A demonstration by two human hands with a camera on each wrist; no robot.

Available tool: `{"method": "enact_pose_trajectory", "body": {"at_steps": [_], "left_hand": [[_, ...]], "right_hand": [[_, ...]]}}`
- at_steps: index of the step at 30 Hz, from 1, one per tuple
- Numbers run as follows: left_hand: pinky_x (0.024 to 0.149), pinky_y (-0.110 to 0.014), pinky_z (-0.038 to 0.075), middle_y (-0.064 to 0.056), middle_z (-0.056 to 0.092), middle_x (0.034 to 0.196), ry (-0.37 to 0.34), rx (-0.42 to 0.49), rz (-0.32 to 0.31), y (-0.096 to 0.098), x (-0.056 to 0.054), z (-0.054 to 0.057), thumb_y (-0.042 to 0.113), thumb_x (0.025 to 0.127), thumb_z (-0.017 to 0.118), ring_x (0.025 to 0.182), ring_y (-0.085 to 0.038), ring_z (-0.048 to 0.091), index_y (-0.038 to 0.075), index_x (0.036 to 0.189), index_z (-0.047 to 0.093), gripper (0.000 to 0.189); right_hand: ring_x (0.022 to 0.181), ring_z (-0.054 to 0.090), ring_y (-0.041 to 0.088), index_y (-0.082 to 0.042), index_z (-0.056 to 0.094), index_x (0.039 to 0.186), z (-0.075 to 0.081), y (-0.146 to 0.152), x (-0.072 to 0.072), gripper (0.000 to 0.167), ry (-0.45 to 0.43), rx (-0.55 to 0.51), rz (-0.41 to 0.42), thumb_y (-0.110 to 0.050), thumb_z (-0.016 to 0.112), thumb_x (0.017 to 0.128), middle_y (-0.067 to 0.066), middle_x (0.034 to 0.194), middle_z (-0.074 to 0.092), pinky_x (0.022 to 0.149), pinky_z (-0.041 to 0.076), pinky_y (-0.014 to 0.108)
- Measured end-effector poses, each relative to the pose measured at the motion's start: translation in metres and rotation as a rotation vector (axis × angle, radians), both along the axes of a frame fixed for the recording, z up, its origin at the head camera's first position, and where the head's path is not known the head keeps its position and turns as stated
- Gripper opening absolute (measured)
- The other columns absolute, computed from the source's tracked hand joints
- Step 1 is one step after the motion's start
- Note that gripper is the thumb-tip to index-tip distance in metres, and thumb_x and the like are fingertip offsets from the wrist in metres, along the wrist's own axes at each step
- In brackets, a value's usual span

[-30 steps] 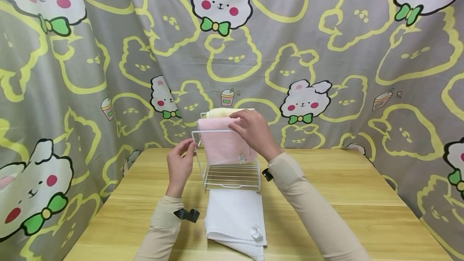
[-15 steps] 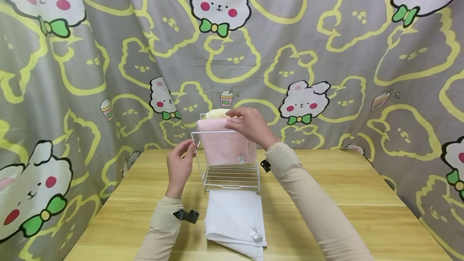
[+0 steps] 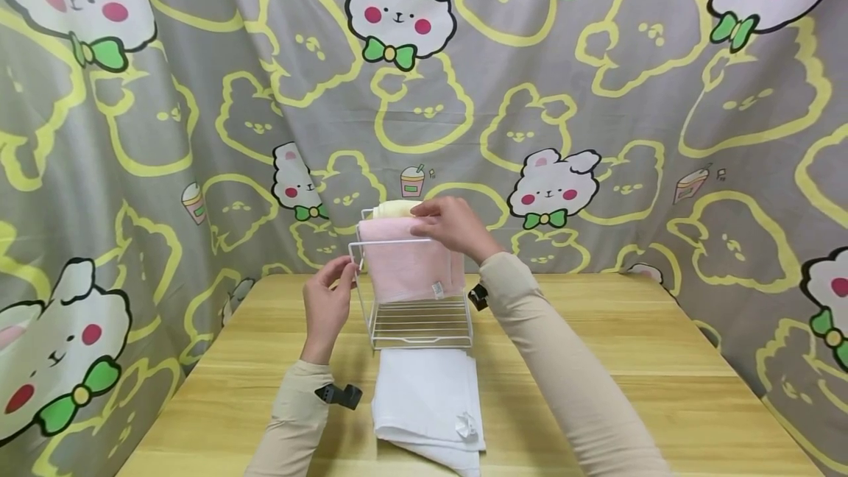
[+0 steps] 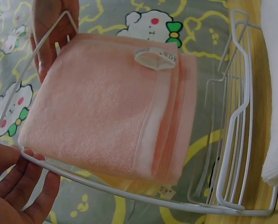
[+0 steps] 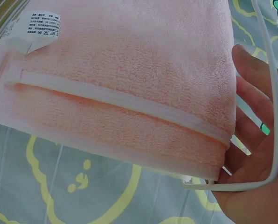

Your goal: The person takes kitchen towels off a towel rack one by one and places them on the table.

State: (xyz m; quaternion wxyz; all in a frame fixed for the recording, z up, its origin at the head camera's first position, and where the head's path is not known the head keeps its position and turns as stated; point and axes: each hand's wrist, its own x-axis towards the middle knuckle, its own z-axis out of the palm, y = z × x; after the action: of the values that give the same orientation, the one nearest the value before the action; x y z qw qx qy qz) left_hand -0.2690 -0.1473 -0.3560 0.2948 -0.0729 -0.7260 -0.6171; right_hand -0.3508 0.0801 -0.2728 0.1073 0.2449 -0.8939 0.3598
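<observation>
A folded pink towel hangs over an upper bar of a white wire rack, its printed tag showing low on the front. Behind it, a pale yellow towel is draped at the back, mostly hidden. My left hand pinches the rack's left upright between thumb and fingers; in the left wrist view its fingers curl at the wire. At the top fold of the pink towel lies my right hand, touching it with loosely extended fingers.
A folded white towel with a tag lies on the wooden table right in front of the rack. A patterned grey curtain encloses the back and sides. The rack's lower shelf has several thin parallel wires.
My right hand has shifted slightly left along the top of the pink towel, its wrist lowering a little. The left hand keeps its place on the rack's upright.
</observation>
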Motion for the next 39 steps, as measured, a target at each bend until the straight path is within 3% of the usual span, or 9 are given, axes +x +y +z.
{"method": "enact_pose_trajectory", "body": {"at_steps": [11,17,21,29,36,39], "left_hand": [[0.083,-0.039,0.066,-0.034,0.070,0.103,-0.003,0.002,0.014,0.0012,0.0003,-0.0008,-0.005,0.098,0.063,0.099,-0.043,0.068,-0.014,0.109,0.070,0.016],[0.081,-0.029,0.066,-0.035,0.070,0.104,-0.016,0.021,0.020,0.0008,-0.0011,-0.0027,-0.004,0.098,0.063,0.100,-0.042,0.068,-0.014,0.110,0.070,0.017],[0.080,-0.025,0.065,-0.032,0.071,0.105,-0.026,0.023,0.032,0.0012,-0.0032,-0.0041,-0.003,0.098,0.064,0.099,-0.037,0.068,-0.012,0.111,0.070,0.017],[0.084,-0.038,0.065,-0.031,0.072,0.104,-0.037,0.015,0.041,0.0020,-0.0049,-0.0038,-0.002,0.099,0.063,0.098,-0.031,0.069,-0.012,0.112,0.071,0.017],[0.080,-0.023,0.065,-0.034,0.070,0.107,-0.042,0.031,0.022,0.0018,-0.0046,-0.0034,-0.002,0.099,0.063,0.100,-0.036,0.068,-0.013,0.112,0.070,0.019],[0.080,-0.023,0.065,-0.033,0.071,0.106,-0.036,0.029,0.029,0.0019,-0.0045,-0.0029,-0.003,0.099,0.063,0.100,-0.037,0.068,-0.013,0.112,0.070,0.018]], "right_hand": [[0.120,0.066,0.022,-0.015,0.072,0.129,0.0043,-0.0029,0.0089,0.041,-0.032,0.126,-0.021,-0.028,0.080,0.091,0.003,0.129,0.072,0.105,0.056,0.041],[0.120,0.066,0.022,-0.016,0.073,0.128,0.0040,-0.0053,0.0068,0.036,-0.029,0.150,-0.028,-0.028,0.076,0.094,0.002,0.127,0.073,0.102,0.057,0.042],[0.120,0.066,0.022,-0.019,0.074,0.126,0.0027,-0.0055,0.0042,0.030,-0.028,0.142,-0.053,-0.029,0.073,0.097,0.000,0.125,0.074,0.102,0.057,0.044],[0.111,0.070,0.020,-0.019,0.079,0.115,0.0002,-0.0067,0.0040,0.021,0.018,0.092,-0.106,-0.026,0.074,0.096,0.000,0.113,0.078,0.099,0.058,0.041],[0.110,0.071,0.019,-0.017,0.081,0.111,-0.0043,-0.0083,0.0064,0.018,0.118,0.038,-0.146,-0.022,0.076,0.094,0.002,0.112,0.078,0.103,0.056,0.041],[0.106,0.073,0.018,-0.016,0.081,0.110,-0.0042,-0.0088,0.0072,0.017,0.133,0.021,-0.143,-0.021,0.075,0.095,0.003,0.111,0.078,0.101,0.058,0.040]]}}
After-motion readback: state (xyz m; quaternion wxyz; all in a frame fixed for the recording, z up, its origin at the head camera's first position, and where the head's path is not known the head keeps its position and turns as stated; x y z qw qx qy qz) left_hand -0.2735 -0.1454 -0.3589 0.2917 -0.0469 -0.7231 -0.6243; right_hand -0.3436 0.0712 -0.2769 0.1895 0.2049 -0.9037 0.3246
